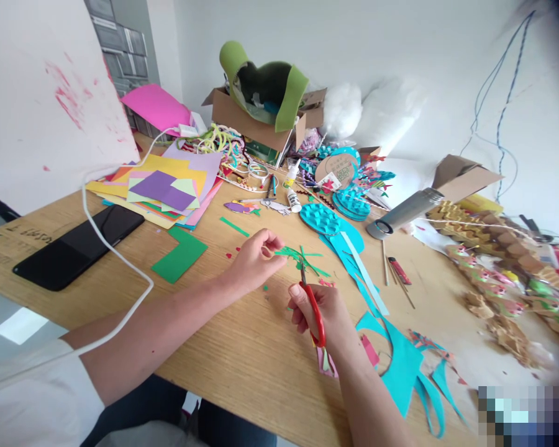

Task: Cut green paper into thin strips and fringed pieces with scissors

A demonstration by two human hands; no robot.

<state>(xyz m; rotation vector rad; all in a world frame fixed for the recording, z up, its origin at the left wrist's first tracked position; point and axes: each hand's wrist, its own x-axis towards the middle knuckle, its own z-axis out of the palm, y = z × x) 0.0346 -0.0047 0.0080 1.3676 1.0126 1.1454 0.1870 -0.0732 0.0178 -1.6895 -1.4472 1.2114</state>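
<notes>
My right hand (323,307) grips red-handled scissors (315,313), their blades pointing away from me over thin green paper strips (307,257). The blades look nearly closed. Beside the strips, my left hand (258,257) is curled, thumb and fingers bent toward each other. Whether a green scrap sits between those fingertips is too small to tell. Left of this hand lies a larger piece of green paper (181,254) with a corner cut away. A single green strip (234,226) rests farther back. Small red scraps (326,283) lie near the scissor blades.
A black phone (79,248) and a white cable (116,245) are at left, near stacked coloured paper (163,189). Blue felt offcuts (400,357), a grey cylinder (405,214) and a lighter (399,271) lie right. Behind stands a cardboard box (242,118).
</notes>
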